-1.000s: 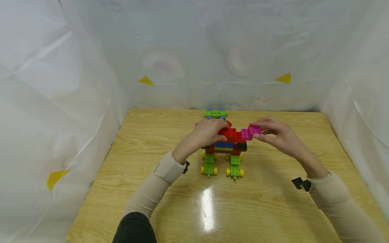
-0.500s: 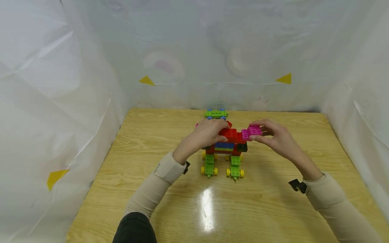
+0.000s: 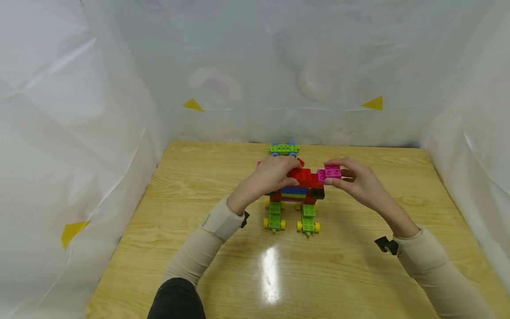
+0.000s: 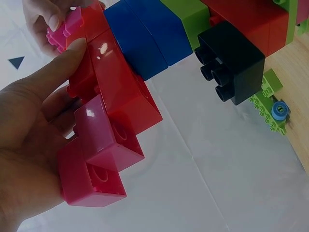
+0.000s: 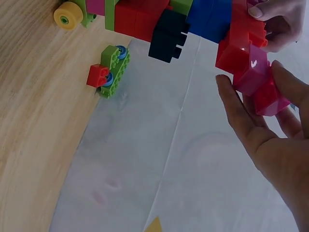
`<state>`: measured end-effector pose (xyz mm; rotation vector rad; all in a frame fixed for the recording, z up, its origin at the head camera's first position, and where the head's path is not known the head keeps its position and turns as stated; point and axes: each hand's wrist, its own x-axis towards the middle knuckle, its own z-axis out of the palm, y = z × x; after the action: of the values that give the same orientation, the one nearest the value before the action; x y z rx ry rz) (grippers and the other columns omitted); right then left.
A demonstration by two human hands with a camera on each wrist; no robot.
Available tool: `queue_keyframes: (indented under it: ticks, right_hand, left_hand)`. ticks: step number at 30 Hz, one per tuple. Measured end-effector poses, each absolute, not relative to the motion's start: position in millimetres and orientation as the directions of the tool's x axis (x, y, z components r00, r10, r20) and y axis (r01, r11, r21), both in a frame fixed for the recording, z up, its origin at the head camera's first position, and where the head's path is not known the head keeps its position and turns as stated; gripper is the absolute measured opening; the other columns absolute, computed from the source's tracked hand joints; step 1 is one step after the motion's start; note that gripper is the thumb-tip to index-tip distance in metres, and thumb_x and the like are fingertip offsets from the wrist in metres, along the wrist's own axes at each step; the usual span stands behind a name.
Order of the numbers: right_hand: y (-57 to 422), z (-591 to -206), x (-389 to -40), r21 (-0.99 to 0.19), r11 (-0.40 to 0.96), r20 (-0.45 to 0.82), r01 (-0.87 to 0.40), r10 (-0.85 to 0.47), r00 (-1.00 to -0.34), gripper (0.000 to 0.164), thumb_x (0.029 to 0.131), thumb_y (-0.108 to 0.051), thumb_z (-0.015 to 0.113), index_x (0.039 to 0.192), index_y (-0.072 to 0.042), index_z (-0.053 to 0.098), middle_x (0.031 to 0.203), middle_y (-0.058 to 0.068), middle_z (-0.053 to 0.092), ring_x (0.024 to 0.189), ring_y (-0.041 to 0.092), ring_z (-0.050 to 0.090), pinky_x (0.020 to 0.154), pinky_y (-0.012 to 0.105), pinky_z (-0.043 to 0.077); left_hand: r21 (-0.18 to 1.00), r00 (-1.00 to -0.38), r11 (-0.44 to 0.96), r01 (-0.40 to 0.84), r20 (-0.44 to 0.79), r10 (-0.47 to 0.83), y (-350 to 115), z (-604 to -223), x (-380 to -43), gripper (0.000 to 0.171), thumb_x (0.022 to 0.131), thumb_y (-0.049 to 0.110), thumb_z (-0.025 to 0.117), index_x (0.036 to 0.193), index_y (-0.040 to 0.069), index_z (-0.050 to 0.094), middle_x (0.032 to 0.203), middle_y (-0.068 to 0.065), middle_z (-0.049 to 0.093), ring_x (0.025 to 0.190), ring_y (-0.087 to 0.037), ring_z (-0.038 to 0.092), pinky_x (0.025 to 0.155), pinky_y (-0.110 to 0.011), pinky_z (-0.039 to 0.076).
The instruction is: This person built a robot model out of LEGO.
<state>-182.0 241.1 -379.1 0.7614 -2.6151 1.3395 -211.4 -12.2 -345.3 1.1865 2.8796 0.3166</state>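
Observation:
A toy figure of building bricks stands on the wooden table [image 3: 207, 248], with a row of red bricks [image 3: 303, 178] across its top. My left hand [image 3: 268, 175] lies over this row and grips it, thumb on the near side. At the row's right end, pink bricks [image 3: 331, 171] step upward; my right hand [image 3: 360, 182] pinches the outer one between thumb and fingers. Below the row are blue bricks [image 4: 149, 38] and a black brick [image 4: 231, 63]. In the left wrist view, two other pink bricks [image 4: 104, 137] step out beside the left palm.
The figure's base has green wheeled pieces [image 3: 274, 217] with yellow wheels. Behind it, near the table's back edge, sits a green wheeled base [image 3: 283, 149] with blue wheels and a red brick [image 5: 98, 76]. White sheeting [image 3: 255, 66] with yellow triangles surrounds the table.
My right hand has shifted slightly left, and the outer pink brick with it, closer in over the inner pink one. The left hand keeps its hold on the red row.

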Motion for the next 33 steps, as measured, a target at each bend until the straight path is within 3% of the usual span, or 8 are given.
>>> queue_keyframes:
  ticks: [10, 16, 22, 26, 33]
  right_hand:
    - [245.0, -378.7, -179.8, -0.807, 0.433, 0.248, -0.401, -0.369, -0.896, 0.04, 0.089, -0.008, 0.069, 0.127, -0.008, 0.059, 0.122, 0.01, 0.059, 0.107, 0.034, 0.063, 0.073, 0.023, 0.055]
    - [248.1, -379.3, -179.3, -0.815, 0.423, 0.24, -0.395, -0.375, -0.896, 0.04, 0.089, -0.008, 0.069, 0.128, -0.009, 0.059, 0.123, 0.009, 0.059, 0.107, 0.02, 0.064, 0.074, 0.023, 0.055]
    - [250.6, -378.4, -180.7, -0.811, 0.444, 0.228, -0.381, -0.359, -0.905, 0.039, 0.09, -0.013, 0.069, 0.128, -0.011, 0.061, 0.126, 0.009, 0.058, 0.108, 0.034, 0.063, 0.076, 0.021, 0.054]
    - [252.4, -379.1, -180.7, -0.825, 0.442, 0.209, -0.351, -0.338, -0.918, 0.04, 0.09, -0.018, 0.07, 0.129, -0.014, 0.062, 0.127, 0.006, 0.059, 0.101, 0.024, 0.067, 0.074, 0.024, 0.055]
    - [254.7, -384.0, -180.5, -0.877, 0.307, 0.247, -0.369, -0.37, -0.896, 0.041, 0.09, -0.009, 0.068, 0.13, -0.007, 0.059, 0.127, 0.011, 0.06, 0.091, 0.017, 0.07, 0.072, 0.032, 0.057]
  left_hand:
    - [0.181, -0.702, 0.682, 0.709, 0.086, 0.707, -12.1, -345.3, -209.6, 0.04, 0.088, 0.037, 0.069, 0.121, 0.014, 0.065, 0.115, 0.0, 0.063, 0.09, -0.013, 0.062, 0.068, -0.025, 0.047]
    - [0.174, -0.698, 0.679, 0.713, 0.089, 0.71, -11.6, -345.1, -208.2, 0.041, 0.088, 0.037, 0.069, 0.122, 0.014, 0.065, 0.115, 0.0, 0.064, 0.089, -0.013, 0.062, 0.066, -0.025, 0.047]
    - [0.169, -0.699, 0.68, 0.713, 0.092, 0.709, -11.2, -343.4, -208.5, 0.042, 0.088, 0.037, 0.069, 0.122, 0.013, 0.065, 0.115, 0.0, 0.064, 0.089, -0.013, 0.062, 0.064, -0.025, 0.045]
    - [0.166, -0.696, 0.678, 0.716, 0.089, 0.712, -10.3, -342.9, -208.5, 0.043, 0.088, 0.037, 0.069, 0.123, 0.013, 0.065, 0.116, 0.0, 0.064, 0.092, -0.013, 0.062, 0.066, -0.025, 0.047]
    - [0.171, -0.697, 0.679, 0.714, 0.078, 0.713, -8.5, -343.1, -207.7, 0.043, 0.088, 0.038, 0.068, 0.124, 0.014, 0.064, 0.117, 0.0, 0.063, 0.092, -0.013, 0.062, 0.066, -0.025, 0.047]
